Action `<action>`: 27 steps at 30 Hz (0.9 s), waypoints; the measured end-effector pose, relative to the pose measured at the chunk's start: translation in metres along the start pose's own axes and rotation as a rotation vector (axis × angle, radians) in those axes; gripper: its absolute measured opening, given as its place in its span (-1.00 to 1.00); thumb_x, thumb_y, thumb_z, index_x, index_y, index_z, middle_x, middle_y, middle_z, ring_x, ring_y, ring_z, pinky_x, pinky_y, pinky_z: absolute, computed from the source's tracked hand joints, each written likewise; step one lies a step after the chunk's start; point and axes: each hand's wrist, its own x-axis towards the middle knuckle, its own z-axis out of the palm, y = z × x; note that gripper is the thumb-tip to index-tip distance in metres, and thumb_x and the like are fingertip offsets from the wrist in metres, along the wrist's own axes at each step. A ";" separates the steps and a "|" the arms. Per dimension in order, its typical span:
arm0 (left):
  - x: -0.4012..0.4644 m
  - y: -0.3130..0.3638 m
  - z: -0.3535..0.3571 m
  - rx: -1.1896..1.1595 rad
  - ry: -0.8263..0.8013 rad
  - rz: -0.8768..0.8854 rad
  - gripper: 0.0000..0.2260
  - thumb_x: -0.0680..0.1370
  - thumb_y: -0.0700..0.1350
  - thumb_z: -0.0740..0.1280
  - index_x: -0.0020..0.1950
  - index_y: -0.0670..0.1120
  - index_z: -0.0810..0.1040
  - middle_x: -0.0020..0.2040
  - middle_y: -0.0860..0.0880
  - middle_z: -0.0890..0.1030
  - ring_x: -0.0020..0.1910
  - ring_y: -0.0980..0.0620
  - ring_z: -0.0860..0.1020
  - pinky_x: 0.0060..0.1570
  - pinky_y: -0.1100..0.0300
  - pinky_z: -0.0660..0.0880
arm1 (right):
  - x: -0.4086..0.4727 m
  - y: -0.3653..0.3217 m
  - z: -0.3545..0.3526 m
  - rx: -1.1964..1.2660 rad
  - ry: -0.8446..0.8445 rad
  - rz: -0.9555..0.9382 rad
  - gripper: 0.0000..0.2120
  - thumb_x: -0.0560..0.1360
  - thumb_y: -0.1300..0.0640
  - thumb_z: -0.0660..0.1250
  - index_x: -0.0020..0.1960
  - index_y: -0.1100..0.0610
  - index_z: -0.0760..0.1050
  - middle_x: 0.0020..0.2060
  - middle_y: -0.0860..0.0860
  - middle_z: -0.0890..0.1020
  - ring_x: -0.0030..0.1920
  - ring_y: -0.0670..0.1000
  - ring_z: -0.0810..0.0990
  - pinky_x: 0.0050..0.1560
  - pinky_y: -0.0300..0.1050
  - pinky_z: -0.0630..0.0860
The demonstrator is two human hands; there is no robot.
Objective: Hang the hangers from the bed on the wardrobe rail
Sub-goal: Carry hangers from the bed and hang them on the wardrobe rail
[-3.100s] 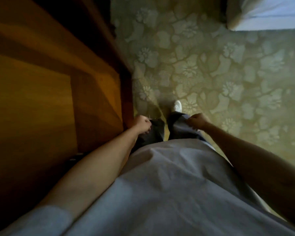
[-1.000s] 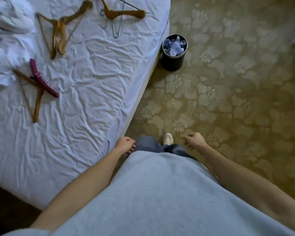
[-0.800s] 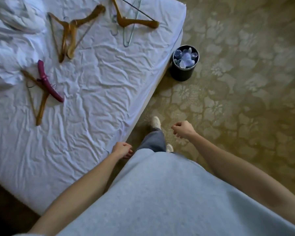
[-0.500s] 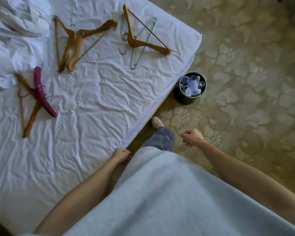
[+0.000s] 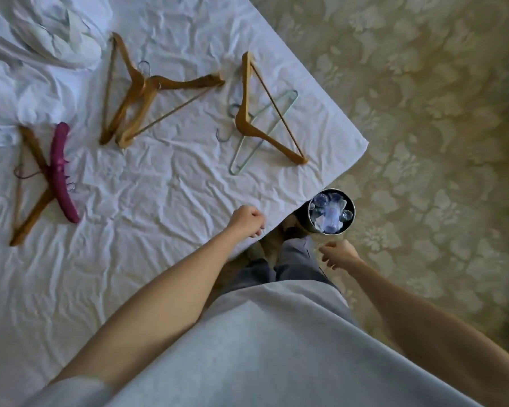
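Note:
Several hangers lie on the white bed sheet (image 5: 147, 207). Nearest the bed corner a wooden hanger (image 5: 265, 133) lies across a pale wire hanger (image 5: 247, 154). Left of them two wooden hangers (image 5: 141, 92) overlap. At the far left a magenta padded hanger (image 5: 61, 174) crosses another wooden hanger (image 5: 33, 212). My left hand (image 5: 246, 220) hovers over the bed's near edge, fingers loosely curled, holding nothing. My right hand (image 5: 337, 254) hangs over the carpet beside my legs, also holding nothing. The wardrobe rail is out of view.
A black waste bin (image 5: 331, 211) with clear plastic inside stands on the patterned carpet (image 5: 423, 127) right at the bed corner, just ahead of my right hand. Rumpled white bedding (image 5: 56, 33) lies at the bed's far left.
I have turned from the wooden wardrobe and walked up to the bed. The hangers and bin now sit closer, and my left hand has come forward over the bed's edge.

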 end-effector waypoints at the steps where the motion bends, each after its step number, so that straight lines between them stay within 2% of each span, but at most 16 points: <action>1: 0.010 0.011 -0.004 -0.023 0.011 -0.015 -0.78 0.56 -0.15 0.26 -0.06 -0.23 0.67 -0.14 -0.13 0.72 -0.27 0.00 0.65 -0.34 0.22 0.57 | 0.011 -0.022 -0.010 -0.031 -0.019 -0.041 -0.78 0.54 0.18 0.29 -0.09 0.29 0.65 -0.32 0.08 0.67 -0.42 0.01 0.57 -0.36 -0.16 0.53; 5: 0.056 0.049 -0.026 -0.161 0.086 -0.110 -0.80 0.57 -0.15 0.28 -0.08 -0.22 0.66 -0.11 -0.15 0.72 -0.23 -0.01 0.67 -0.27 0.18 0.62 | 0.060 -0.110 -0.044 -0.151 -0.071 -0.188 -0.80 0.54 0.19 0.28 -0.10 0.25 0.65 -0.32 0.06 0.66 -0.38 0.00 0.58 -0.34 -0.17 0.54; 8: 0.100 0.070 -0.045 -0.241 0.189 -0.191 -0.81 0.58 -0.17 0.28 -0.12 -0.17 0.66 -0.14 -0.14 0.72 -0.26 -0.01 0.66 -0.20 0.12 0.66 | 0.107 -0.176 -0.063 -0.243 -0.084 -0.264 -0.82 0.52 0.10 0.30 -0.01 0.13 0.65 -0.18 0.06 0.70 -0.19 0.10 0.67 -0.12 0.01 0.65; 10: 0.139 0.080 -0.056 -0.282 0.220 -0.252 -0.81 0.56 -0.17 0.28 -0.18 -0.13 0.65 -0.17 -0.15 0.73 -0.27 -0.04 0.66 -0.10 0.04 0.68 | 0.143 -0.215 -0.070 -0.335 -0.044 -0.316 -0.78 0.52 0.07 0.27 0.05 0.10 0.64 -0.14 0.07 0.68 -0.17 0.13 0.66 -0.07 0.04 0.65; 14: 0.228 0.100 -0.070 -0.385 0.297 -0.346 -0.72 0.48 -0.02 0.30 -0.03 -0.16 0.71 -0.07 -0.14 0.73 -0.07 -0.13 0.70 0.02 -0.01 0.66 | 0.214 -0.283 -0.070 -0.419 0.043 -0.359 -0.76 0.52 0.07 0.29 0.13 0.08 0.62 0.00 0.11 0.66 -0.03 0.18 0.66 -0.07 -0.01 0.61; 17: 0.280 0.122 -0.063 -0.503 0.332 -0.410 -0.60 0.50 0.08 0.39 0.12 -0.22 0.67 0.08 -0.10 0.69 0.09 -0.17 0.65 0.14 0.05 0.60 | 0.255 -0.311 -0.063 -0.292 0.182 -0.372 -0.75 0.47 0.08 0.32 0.13 0.04 0.61 0.05 0.07 0.68 0.03 0.16 0.66 -0.08 -0.07 0.54; 20: 0.316 0.139 -0.049 -0.737 0.338 -0.449 -0.45 0.48 0.16 0.48 0.31 -0.19 0.58 0.22 -0.12 0.66 0.22 -0.16 0.62 0.24 0.00 0.56 | 0.289 -0.330 -0.069 -0.171 0.353 -0.424 -0.79 0.49 0.09 0.33 0.10 0.08 0.60 0.03 0.07 0.68 0.05 0.14 0.64 -0.03 -0.02 0.54; 21: 0.324 0.142 -0.044 -0.804 0.347 -0.465 -0.42 0.48 0.16 0.48 0.36 -0.18 0.54 0.26 -0.10 0.64 0.25 -0.14 0.60 0.27 0.03 0.54 | 0.300 -0.335 -0.076 -0.139 0.404 -0.450 -0.80 0.50 0.10 0.33 0.10 0.08 0.59 0.02 0.06 0.67 0.05 0.13 0.64 -0.01 0.00 0.54; 22: 0.330 0.144 -0.041 -0.851 0.359 -0.493 -0.42 0.50 0.14 0.48 0.39 -0.18 0.51 0.27 -0.09 0.63 0.26 -0.13 0.60 0.24 0.08 0.54 | 0.312 -0.338 -0.083 -0.115 0.452 -0.467 -0.81 0.51 0.11 0.32 0.10 0.08 0.59 0.02 0.05 0.66 0.05 0.12 0.63 0.00 0.01 0.52; 24: 0.339 0.142 -0.037 -0.919 0.398 -0.543 -0.53 0.52 0.04 0.47 0.32 -0.18 0.53 0.18 -0.10 0.66 0.14 -0.12 0.65 0.06 0.11 0.57 | 0.332 -0.342 -0.099 -0.128 0.532 -0.509 -0.79 0.50 0.15 0.32 0.13 0.09 0.57 0.06 0.05 0.61 0.08 0.12 0.58 0.00 0.04 0.50; 27: 0.329 0.137 -0.040 -1.001 0.470 -0.481 -0.75 0.50 -0.16 0.43 0.12 -0.24 0.53 -0.12 -0.10 0.68 -0.24 0.01 0.66 -0.33 0.26 0.56 | 0.354 -0.345 -0.117 -0.378 0.545 -0.671 -0.63 0.45 0.24 0.34 0.25 0.12 0.53 0.16 0.09 0.56 0.19 0.17 0.49 0.11 0.14 0.49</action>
